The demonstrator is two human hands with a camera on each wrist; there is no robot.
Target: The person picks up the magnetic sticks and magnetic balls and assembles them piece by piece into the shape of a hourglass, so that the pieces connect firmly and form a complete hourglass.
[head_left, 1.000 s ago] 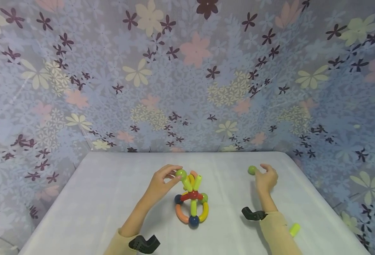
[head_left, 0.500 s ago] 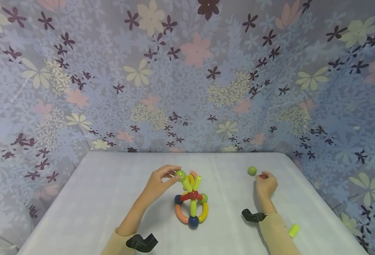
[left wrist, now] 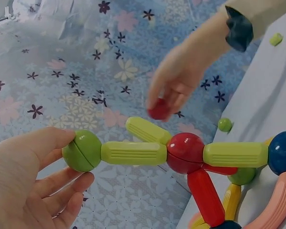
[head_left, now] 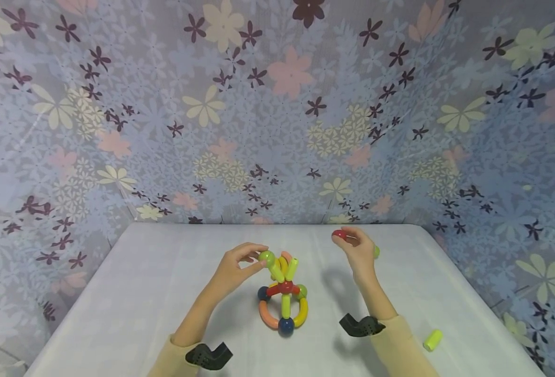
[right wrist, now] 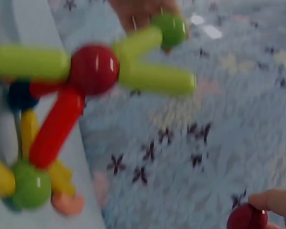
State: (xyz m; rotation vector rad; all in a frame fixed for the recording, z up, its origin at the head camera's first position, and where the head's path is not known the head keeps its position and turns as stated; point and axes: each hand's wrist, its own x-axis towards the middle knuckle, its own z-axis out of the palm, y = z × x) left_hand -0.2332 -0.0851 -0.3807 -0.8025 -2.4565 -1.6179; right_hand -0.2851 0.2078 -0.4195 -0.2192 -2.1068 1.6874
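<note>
My left hand (head_left: 232, 269) pinches a green ball (left wrist: 82, 150) between thumb and fingers. That ball sits on the end of a lime ribbed rod (left wrist: 133, 153), which joins a red ball (left wrist: 185, 152) at the top of a construction of rods and balls. A second lime rod (head_left: 292, 269) rises from the same red ball with its upper end bare. Below are red rods, dark blue balls (head_left: 286, 326) and curved yellow and salmon pieces. My right hand (head_left: 359, 254) holds a loose red ball (head_left: 339, 234) in its fingertips, above the table and right of the construction.
A loose green ball (head_left: 377, 252) lies on the white table (head_left: 174, 272), partly hidden behind my right hand. Near my right sleeve rests a loose lime rod (head_left: 432, 340). A floral curtain (head_left: 277, 131) stands behind the table and along its sides.
My right hand has picked up the red ball beside the loose green one, lifted it and carried it left towards the construction. The left hand has stayed on its green ball.
</note>
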